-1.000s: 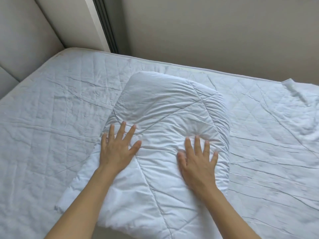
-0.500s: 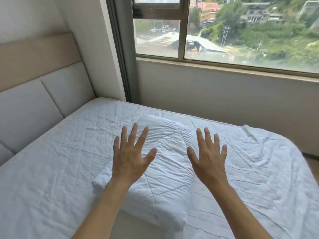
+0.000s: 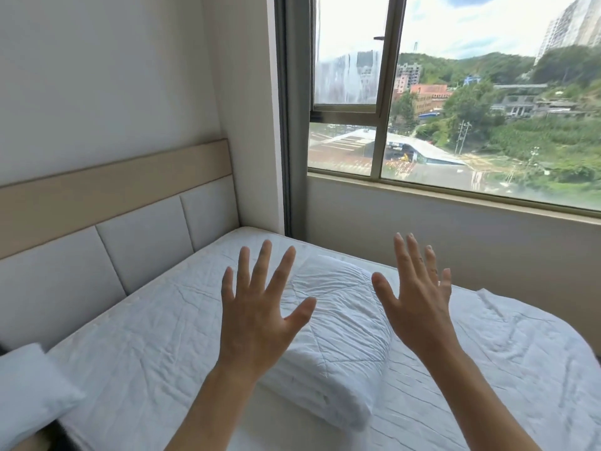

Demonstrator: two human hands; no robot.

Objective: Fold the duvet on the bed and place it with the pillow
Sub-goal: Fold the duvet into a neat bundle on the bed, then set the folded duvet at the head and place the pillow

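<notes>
The white quilted duvet (image 3: 341, 340) lies folded into a thick bundle in the middle of the bed (image 3: 136, 346). My left hand (image 3: 260, 317) is raised above its left side, fingers spread, holding nothing. Above the bundle's right side my right hand (image 3: 416, 301) is also lifted off it, fingers apart and empty. A white pillow (image 3: 29, 392) shows at the lower left edge, beside the head end of the bed and apart from the duvet.
A padded grey headboard (image 3: 97, 255) with a beige top band runs along the left. A wall with a large window (image 3: 455, 109) stands just behind the bed's far side. The bed's right end shows rumpled sheet (image 3: 520, 336).
Both hands have lifted off the folded duvet, which they were pressing flat, and now hover spread in the air. The view has tilted upward, bringing in the window, headboard and pillow.
</notes>
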